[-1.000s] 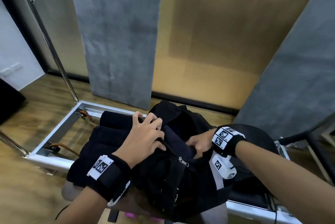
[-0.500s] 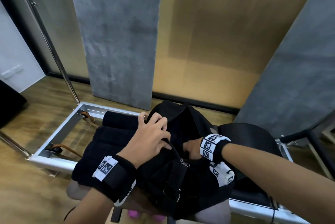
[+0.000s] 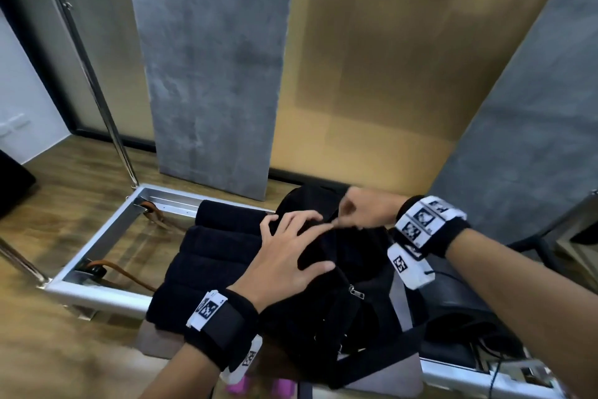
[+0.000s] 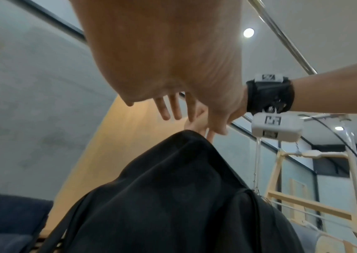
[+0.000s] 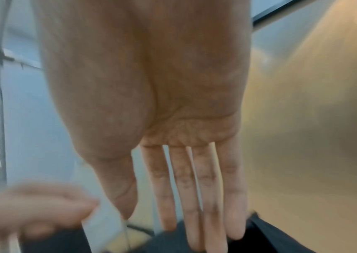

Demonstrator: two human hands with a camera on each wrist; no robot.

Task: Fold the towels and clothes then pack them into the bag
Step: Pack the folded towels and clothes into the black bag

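The bag (image 3: pixel 326 285), a black soft-sided backpack, is found right under both hands, propped on a padded seat with its top bunched up between them. The left hand (image 3: pixel 288 256) is laid flat on the bag's upper flap, fingers spread and straight, nothing gripped; in the left wrist view the straight fingers (image 4: pixel 168 109) are seen hovering just over the fabric peak. The right hand (image 3: pixel 365 211) is seen at the far side of the bag's top, and from the wrist camera its fingers (image 5: pixel 197 188) are stretched out straight, so it's loose too, nothing grasped. Probably the step being done is pressing the contents down and getting the opening shut. It's best done with the flap kept pinned by the left palm while the cloth inside gets tucked below the rim, so nothing gets caught when the zipper pull (image 3: pixel 356 291), the small metal tab just near the left thumb, is dragged round. Material-wise: the bag fabric looks matte, limp and creased, so it'll sag wherever it isn't held. Just left of the left hand a towel (image 3: pixel 210 253) is laid, dark, thick, plush, folded into soft ridged rolls. Whether anything's packed already can't be told, the inside is hidden.
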